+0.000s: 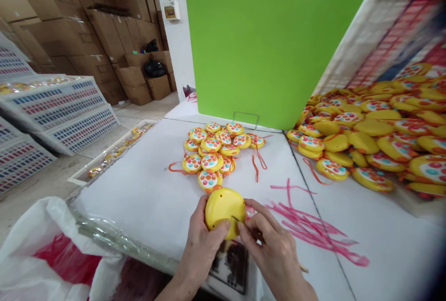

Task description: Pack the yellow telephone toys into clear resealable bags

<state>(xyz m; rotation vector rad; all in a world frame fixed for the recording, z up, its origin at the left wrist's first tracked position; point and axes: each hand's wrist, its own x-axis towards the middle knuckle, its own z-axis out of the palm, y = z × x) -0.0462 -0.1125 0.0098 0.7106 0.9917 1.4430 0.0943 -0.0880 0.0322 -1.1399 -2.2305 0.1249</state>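
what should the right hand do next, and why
Probably guide the tip of the thin dark piece to a small hole in the yellow toy: the right hand pinches that piece close to the toy's plain back, which faces the camera, while the left hand holds the toy's edge. Whether the tip touches the back isn't clear.

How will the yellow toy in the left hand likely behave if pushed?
The yellow toy is probably stiff: its shell shows no dent under the left hand. Its sheen suggests smooth, perhaps slippery plastic. If flattish like the toys clustered on the table, it would likely slide rather than roll.
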